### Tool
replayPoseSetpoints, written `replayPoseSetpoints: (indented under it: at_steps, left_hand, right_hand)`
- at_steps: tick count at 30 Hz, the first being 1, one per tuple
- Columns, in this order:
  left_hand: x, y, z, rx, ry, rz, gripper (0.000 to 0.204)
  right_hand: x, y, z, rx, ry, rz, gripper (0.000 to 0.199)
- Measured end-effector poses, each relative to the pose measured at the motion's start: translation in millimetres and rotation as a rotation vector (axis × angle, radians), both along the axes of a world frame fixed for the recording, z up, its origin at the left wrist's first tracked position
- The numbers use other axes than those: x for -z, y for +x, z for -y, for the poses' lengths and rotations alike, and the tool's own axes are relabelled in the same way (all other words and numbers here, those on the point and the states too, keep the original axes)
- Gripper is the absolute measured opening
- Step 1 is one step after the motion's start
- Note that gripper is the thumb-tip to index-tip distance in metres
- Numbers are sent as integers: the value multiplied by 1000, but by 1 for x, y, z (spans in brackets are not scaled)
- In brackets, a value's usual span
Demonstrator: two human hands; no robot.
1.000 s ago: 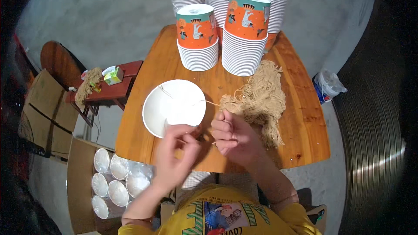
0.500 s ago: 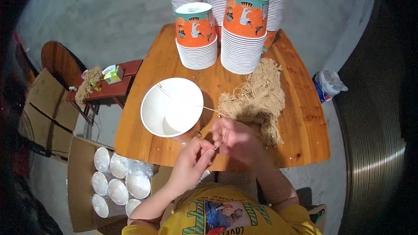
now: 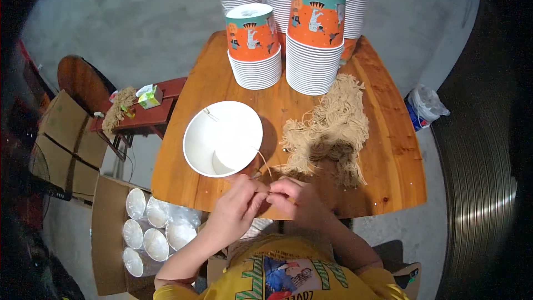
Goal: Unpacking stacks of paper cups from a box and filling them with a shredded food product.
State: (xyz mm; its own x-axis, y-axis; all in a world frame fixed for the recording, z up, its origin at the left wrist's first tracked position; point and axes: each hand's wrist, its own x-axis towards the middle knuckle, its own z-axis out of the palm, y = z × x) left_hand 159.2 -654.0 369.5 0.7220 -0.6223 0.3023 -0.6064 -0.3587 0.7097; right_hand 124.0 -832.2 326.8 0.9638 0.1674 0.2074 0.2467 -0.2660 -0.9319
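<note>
Right at the near edge of the bench (image 3: 397, 172), it's fingertip to fingertip, the left hand (image 3: 243, 199) and the right hand (image 3: 294, 197) both pinching the tan cord (image 3: 267, 163), its very end hidden among the fingers! Up from that grip the cord runs to the right side of the white tub (image 3: 219, 133), standing open-mouthed just beyond the left hand, while a shaggy tan bundle (image 3: 336, 116) sprawls to the right and two stacks of upturned printed tubs (image 3: 254, 41) tower behind.

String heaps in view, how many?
2: the near heap on the wooden table, the far heap on the red bench at left. More may be hidden.
</note>
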Motion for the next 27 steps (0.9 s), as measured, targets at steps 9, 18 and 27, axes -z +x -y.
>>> replayPoseSetpoints:
  at_steps: [9,18,27]
  left_hand:
    - [-26,37,-16,-197,179,440,25]
    - [-41,68,-30,-97,95,-81,22]
    - [-59,99,-49,-45,-83,-544,20]
  right_hand:
    - [-1,15,-5,392,77,56,4]
    - [-2,41,-13,305,80,455,5]
    - [-6,62,-35,245,-20,644,12]
